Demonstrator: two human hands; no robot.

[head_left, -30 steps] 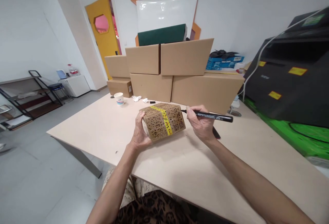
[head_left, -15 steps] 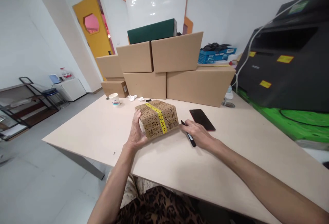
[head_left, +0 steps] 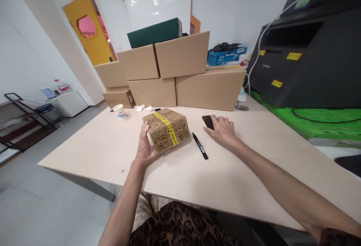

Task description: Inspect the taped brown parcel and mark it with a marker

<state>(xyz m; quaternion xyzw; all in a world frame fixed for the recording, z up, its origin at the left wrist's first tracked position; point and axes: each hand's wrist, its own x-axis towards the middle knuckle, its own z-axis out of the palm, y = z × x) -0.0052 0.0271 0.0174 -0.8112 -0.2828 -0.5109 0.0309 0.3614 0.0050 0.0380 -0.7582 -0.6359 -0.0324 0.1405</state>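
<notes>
My left hand [head_left: 145, 146] grips the left side of a small cardboard box [head_left: 166, 131], thumb low at its near edge. The box is covered in black spots and printed marks, with a strip of yellow tape over the top and down the front. To the right, my right hand [head_left: 224, 131] lies over a black phone [head_left: 209, 122], its thumb at the left edge and fingers across the far right part. Most of the phone is hidden under the hand. A black marker pen [head_left: 200, 146] lies on the table between the box and my right hand.
Large cardboard boxes [head_left: 207, 90] are stacked along the table's back edge, a green box [head_left: 155, 33] on top. A paper cup [head_left: 119, 111] and crumpled tissues [head_left: 139, 108] stand at back left. A black printer [head_left: 287, 58] is on the right.
My right hand has let go of the marker, leaving it on the table, and has moved right and up onto the phone. My left hand still holds the box. The view has shifted slightly.
</notes>
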